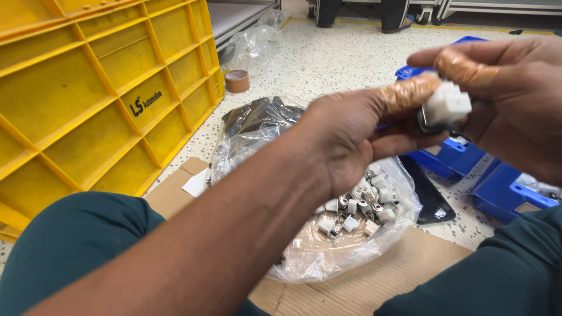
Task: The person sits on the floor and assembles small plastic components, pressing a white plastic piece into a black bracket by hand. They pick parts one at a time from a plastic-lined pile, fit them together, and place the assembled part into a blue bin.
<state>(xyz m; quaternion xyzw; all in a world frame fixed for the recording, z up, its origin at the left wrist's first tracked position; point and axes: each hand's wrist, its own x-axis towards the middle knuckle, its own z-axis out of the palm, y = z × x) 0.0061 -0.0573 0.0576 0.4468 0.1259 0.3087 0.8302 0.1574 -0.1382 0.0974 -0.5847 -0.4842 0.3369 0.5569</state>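
White connector, right of frame, pinched between left hand and right hand fingertips; seating its metal clip seems under way.

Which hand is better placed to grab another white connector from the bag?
Probably the left hand: it sits directly above the open plastic bag of white connectors, while the right hand, further off, pinches the white connector.

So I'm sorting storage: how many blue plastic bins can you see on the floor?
3. One blue bin behind the hands, one just below the right hand, one at the right edge. Others may be hidden behind the hands.
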